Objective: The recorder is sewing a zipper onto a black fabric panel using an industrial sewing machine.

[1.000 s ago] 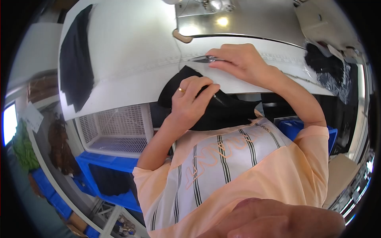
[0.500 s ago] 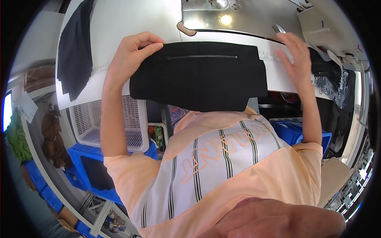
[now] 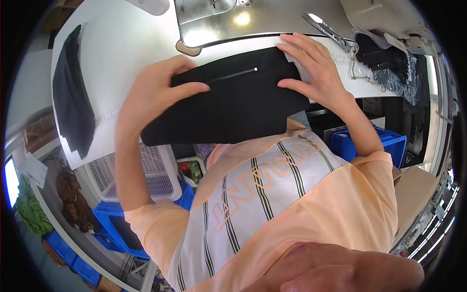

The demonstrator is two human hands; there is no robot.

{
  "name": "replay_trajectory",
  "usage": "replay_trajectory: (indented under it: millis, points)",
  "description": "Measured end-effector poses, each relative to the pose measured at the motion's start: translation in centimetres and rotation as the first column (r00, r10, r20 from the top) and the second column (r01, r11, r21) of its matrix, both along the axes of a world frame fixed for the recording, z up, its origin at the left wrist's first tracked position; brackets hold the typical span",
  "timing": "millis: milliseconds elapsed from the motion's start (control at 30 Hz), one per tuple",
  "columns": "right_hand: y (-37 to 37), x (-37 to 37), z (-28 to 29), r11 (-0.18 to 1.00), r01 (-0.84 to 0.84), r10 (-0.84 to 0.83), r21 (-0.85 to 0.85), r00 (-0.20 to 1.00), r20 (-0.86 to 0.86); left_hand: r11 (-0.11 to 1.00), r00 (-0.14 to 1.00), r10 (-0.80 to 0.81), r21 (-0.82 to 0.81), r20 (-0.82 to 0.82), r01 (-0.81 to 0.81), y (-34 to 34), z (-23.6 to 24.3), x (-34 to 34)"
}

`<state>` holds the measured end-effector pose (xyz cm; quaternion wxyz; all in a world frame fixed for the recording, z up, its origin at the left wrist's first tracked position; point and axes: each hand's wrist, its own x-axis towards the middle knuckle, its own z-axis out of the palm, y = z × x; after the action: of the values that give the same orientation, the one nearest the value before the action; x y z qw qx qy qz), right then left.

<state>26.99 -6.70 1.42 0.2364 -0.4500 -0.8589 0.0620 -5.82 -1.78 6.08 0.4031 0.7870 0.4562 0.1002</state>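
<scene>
A black fabric piece (image 3: 243, 112) with a metal zipper (image 3: 232, 75) lies across the white table's front edge, partly overhanging. My left hand (image 3: 160, 90) grips its upper left, thumb on top and fingertips at the far edge, partly hidden. My right hand (image 3: 311, 68) rests open over the piece's right end, fingers spread and thumb on the cloth. Silver scissors (image 3: 326, 29) lie just beyond my right hand, beside some pale cord (image 3: 357, 65).
Dark cloth (image 3: 73, 92) lies at the table's left. A steel machine plate (image 3: 262, 17) is at the back. Black pieces in clear plastic (image 3: 391, 82) lie right. Below are a white basket (image 3: 131, 175) and blue bins (image 3: 365, 146).
The scissors have left my right hand and lie at the back. The black piece was spread out zipper-up, then tilted slightly. My right hand has moved onto its right end.
</scene>
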Motion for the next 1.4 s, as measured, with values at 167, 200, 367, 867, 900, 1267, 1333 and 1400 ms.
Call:
replay_trajectory:
  millis: [167,200,367,867,900,1267,1333,1400]
  points:
    - [0.2,0.0,0.1,0.996,-0.089,0.088,-0.002,0.99,-0.106,0.77,0.981,0.16,0.636,-0.112,-0.053,-3.2,-0.4,0.8]
    - [-0.1,-0.1,0.3,0.999,-0.039,0.039,-0.017,0.998,-0.045,0.548,0.948,0.288,0.835,-0.134,-0.048,-3.5,0.3,-0.4]
    - [-1.2,-0.2,0.1,0.999,-0.009,0.006,-0.037,0.998,-0.066,0.583,0.73,0.677,0.536,0.093,-0.61,-17.2,7.5,-10.6]
    - [0.4,0.4,-0.3,0.993,-0.015,0.001,-0.116,0.993,-0.118,-0.063,-0.048,0.914,-0.023,-0.403,-0.998,-53.7,-14.2,-30.3]
    - [0.5,0.6,-0.4,0.995,0.001,-0.013,-0.103,0.993,-0.117,-0.089,-0.098,0.934,0.041,-0.344,-0.995,-52.6,-14.5,-30.5]
    - [-0.3,0.5,0.2,0.99,0.104,-0.115,-0.095,0.987,-0.11,0.348,0.661,0.712,0.699,0.237,-0.625,-6.6,-1.8,-23.4]
    - [-0.3,0.5,0.1,0.987,0.08,-0.099,-0.136,0.985,-0.143,0.334,0.623,0.776,0.777,0.095,-0.534,-0.5,-1.9,-22.5]
    - [-0.3,0.2,0.2,0.986,0.111,-0.13,-0.128,0.981,-0.146,0.453,0.5,0.822,0.846,-0.274,-0.28,2.1,-2.1,-21.2]
